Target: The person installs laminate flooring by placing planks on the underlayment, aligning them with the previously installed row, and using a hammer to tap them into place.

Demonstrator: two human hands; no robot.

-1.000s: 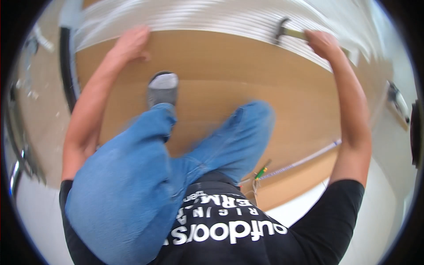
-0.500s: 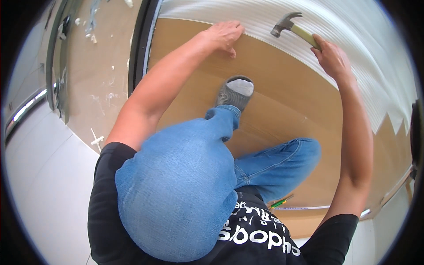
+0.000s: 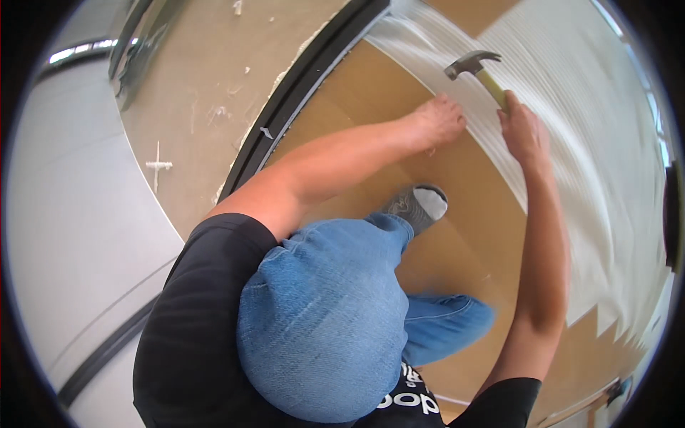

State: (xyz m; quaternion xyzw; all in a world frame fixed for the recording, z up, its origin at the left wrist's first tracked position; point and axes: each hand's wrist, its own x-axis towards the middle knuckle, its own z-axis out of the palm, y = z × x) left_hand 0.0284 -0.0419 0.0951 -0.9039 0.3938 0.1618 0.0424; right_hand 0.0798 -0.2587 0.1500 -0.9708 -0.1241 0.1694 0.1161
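Note:
A claw hammer with a dark metal head and a yellow-green handle (image 3: pixel 491 87) is gripped near the handle's end by my right hand (image 3: pixel 526 134), held above a whitish ribbed sheet. My left hand (image 3: pixel 441 121) is low over the tan wood-look floor boards (image 3: pixel 378 93), at the edge of the ribbed sheet (image 3: pixel 564 93). Its fingers are curled together, and whatever they pinch, if anything, is hidden. The hammer head is just above and to the right of my left hand, apart from it.
My foot in a grey slipper (image 3: pixel 421 205) rests on the boards, below my left arm. A black frame rail (image 3: pixel 303 85) runs along the boards' left side. Beyond it lies a dusty tan strip with a white cross-shaped piece (image 3: pixel 158 165), then pale floor tiles (image 3: pixel 78 207).
The view has turned. My left hand has moved right along the sheet's edge, closer to the hammer, and its fingers have curled in. My right hand still holds the hammer.

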